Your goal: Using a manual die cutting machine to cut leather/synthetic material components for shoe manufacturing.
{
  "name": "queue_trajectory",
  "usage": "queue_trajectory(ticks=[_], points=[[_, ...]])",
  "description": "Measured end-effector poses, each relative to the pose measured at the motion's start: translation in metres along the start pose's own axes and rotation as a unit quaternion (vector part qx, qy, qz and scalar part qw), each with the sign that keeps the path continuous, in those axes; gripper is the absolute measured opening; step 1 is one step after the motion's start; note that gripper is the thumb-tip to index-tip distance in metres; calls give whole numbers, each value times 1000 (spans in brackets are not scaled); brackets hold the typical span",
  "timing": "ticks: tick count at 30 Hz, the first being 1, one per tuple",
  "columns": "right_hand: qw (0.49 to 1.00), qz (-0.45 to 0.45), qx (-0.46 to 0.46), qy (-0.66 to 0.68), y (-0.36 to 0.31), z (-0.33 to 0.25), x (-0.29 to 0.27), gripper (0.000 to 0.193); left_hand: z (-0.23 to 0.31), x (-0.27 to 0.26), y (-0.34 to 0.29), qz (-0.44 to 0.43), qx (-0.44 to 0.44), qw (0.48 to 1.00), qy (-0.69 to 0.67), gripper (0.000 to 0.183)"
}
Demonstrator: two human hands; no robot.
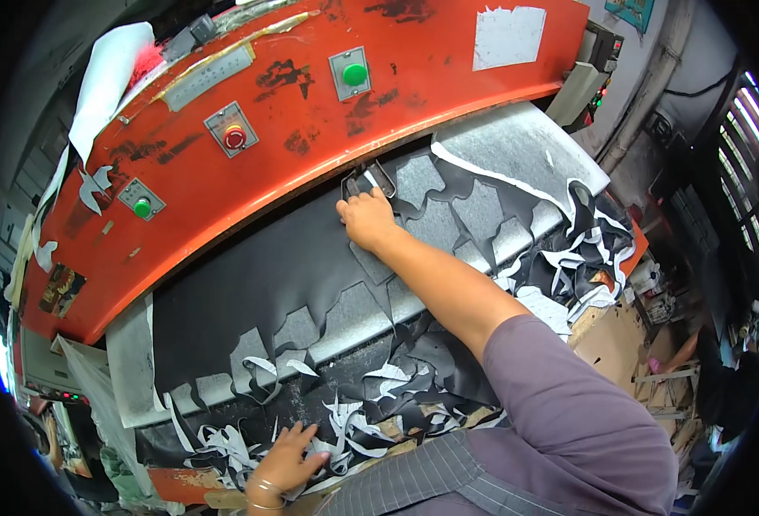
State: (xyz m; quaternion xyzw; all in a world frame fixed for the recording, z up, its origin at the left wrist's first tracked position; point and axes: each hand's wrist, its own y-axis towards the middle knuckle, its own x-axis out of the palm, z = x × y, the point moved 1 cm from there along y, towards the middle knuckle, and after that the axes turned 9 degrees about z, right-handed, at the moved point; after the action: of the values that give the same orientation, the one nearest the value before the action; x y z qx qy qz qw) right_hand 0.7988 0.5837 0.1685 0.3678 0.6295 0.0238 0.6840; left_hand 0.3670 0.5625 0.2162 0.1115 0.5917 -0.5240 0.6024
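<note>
My right hand point(366, 222) reaches far forward, its fingers closed on a metal-edged cutting die point(382, 179) near the lower edge of the red machine. The die rests at the far side of a black sheet point(250, 258), which looks like leather or synthetic material. Pieces have been cut from the sheet's near and right edges, baring the grey metal bed point(358, 316) beneath. Nearer to me, my left hand point(289, 460) is open with fingers spread, beside white and black scrap strips point(345, 430). It appears to hold nothing.
The red press beam point(310, 103) spans the far side, carrying a green button point(354, 75), a red stop button point(235, 136) and another green button point(143, 207). Tangled offcuts point(581, 245) heap at the bed's right end. Clear plastic sheeting point(95, 391) hangs at the left.
</note>
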Motion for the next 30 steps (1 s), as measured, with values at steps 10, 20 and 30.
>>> queue_trajectory(ticks=[10,20,30], points=[[843,106,-86,520,-120,-14,-148,15,109,-47,115,35,104,532,-839,69],[621,-129,261,728,-170,28,-187,59,195,-42,150,310,356,856,-212,99],[562,34,398,724,-250,46,-208,27,245,39,156,318,480,738,-352,67]])
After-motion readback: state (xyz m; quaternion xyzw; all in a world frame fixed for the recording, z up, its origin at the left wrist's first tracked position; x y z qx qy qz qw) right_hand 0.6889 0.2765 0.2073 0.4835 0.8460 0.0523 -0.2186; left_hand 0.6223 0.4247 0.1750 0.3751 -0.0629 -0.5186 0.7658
